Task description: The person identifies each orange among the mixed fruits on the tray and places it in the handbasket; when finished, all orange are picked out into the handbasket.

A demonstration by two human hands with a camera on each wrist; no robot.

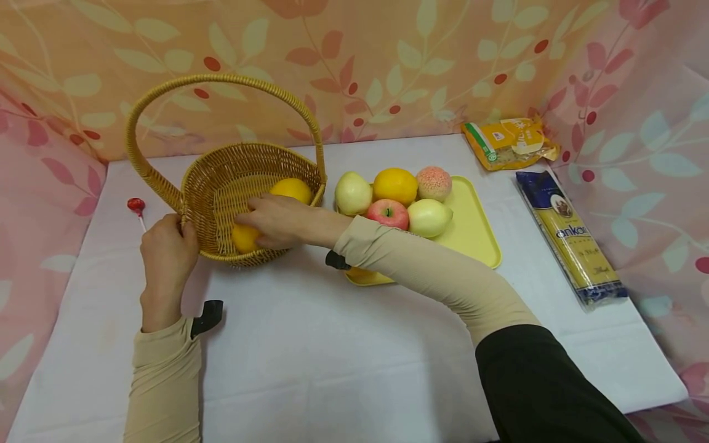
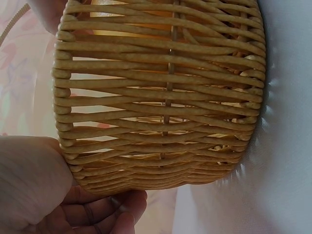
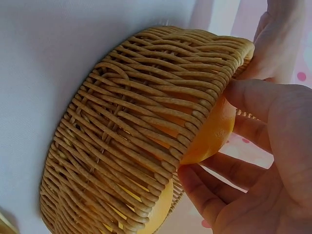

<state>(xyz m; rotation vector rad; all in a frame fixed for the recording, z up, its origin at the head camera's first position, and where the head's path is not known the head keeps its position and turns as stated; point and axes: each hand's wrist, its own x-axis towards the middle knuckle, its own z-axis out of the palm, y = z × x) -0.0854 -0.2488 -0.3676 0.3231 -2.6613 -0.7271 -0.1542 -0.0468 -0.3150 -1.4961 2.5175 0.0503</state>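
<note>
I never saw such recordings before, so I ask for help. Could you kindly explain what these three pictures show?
No robot works here, only a person's left hand and right hand, both bare. The wide picture comes from a camera on the head, looking forward and down; the two others come from cameras on the wrists, one for each hand.

On the white cloth are a wicker basket, a yellow tray with mixed fruit, a red lollipop, an orange packet and a long blue-and-yellow pack.

The left hand grips the basket's rim. The right hand holds a yellow-orange fruit inside the basket, beside another one.
</note>
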